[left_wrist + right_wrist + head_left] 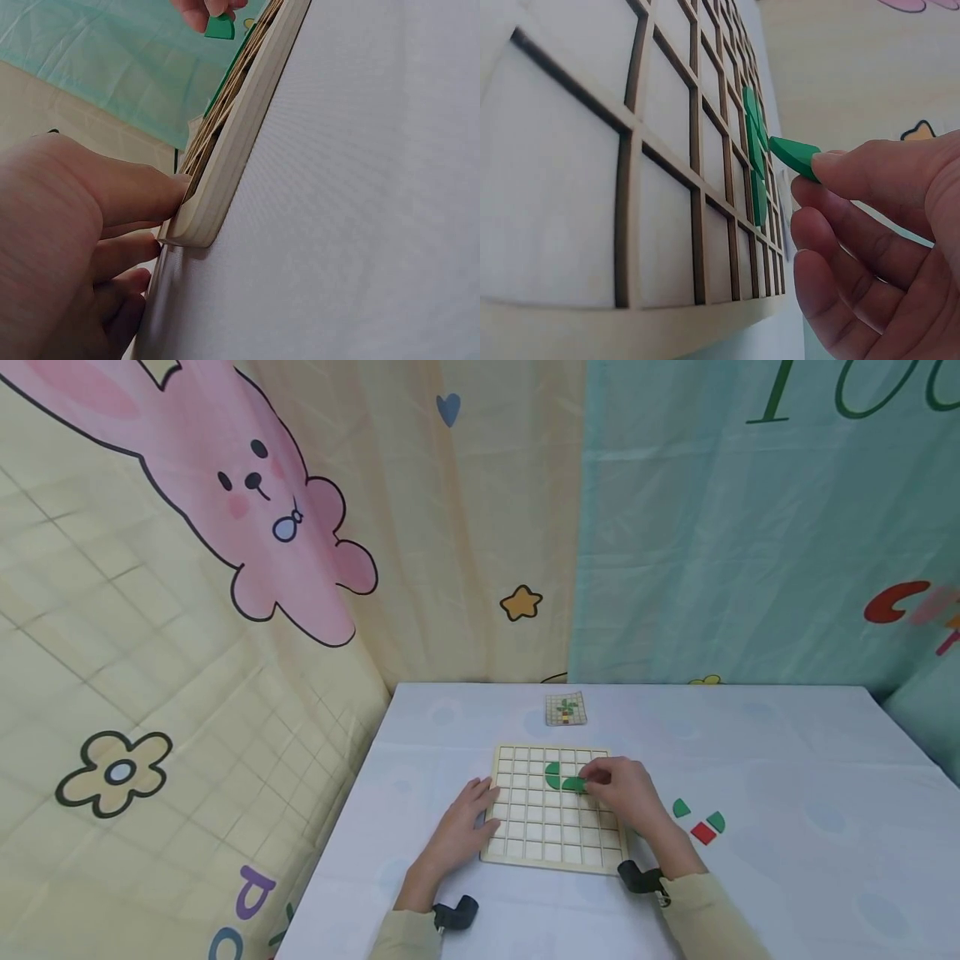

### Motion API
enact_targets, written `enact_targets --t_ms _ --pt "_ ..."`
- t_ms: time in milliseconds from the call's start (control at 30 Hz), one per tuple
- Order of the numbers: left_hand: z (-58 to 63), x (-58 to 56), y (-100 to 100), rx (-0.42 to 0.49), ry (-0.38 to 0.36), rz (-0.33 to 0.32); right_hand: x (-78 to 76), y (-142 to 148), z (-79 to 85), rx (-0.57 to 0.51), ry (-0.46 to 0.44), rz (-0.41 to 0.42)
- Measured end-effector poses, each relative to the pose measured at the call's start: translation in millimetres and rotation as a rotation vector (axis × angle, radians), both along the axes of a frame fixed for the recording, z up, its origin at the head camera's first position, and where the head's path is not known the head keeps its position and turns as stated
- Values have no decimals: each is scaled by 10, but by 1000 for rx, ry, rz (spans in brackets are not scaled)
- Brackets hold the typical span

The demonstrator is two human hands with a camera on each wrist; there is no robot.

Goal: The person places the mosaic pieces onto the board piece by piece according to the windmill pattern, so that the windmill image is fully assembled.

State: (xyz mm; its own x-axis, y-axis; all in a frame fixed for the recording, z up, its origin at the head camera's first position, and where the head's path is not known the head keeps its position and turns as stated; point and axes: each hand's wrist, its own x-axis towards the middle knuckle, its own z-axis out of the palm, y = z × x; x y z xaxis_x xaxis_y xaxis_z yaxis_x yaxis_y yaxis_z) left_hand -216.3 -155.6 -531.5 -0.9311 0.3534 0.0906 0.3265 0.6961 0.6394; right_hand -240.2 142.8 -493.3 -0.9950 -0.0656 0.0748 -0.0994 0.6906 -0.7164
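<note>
A green piece (796, 154) is being pinched at the thumb and fingers of the right hand (626, 789), just over the board (534, 832). Other green pieces (552, 769) are being held in the board's upper-middle cells. The board's left edge is being touched by the spread fingers of the left hand (459, 831). Right of the board, two green quarters (681, 808) and a red square (703, 833) are being borne by the tabletop (810, 860).
</note>
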Motion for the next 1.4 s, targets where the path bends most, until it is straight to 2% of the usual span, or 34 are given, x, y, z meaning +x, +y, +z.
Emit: enact_targets --t_ms 267,533,733,1067,1400 --pt "2 -8 -10 -6 -12 4 -17 -128 -25 19 40 59" --pt "0 -17 -22 -6 -11 -4 -17 -238 -60 -31 35 100" --pt "2 -21 -16 -6 1 -13 -34 -291 -91 -11 37 120" --pt "-8 -17 -8 -5 -22 6 -56 -346 -120 -12 20 154" --pt "-19 -13 -13 -13 -18 -1 -30 -388 -121 36 59 173"
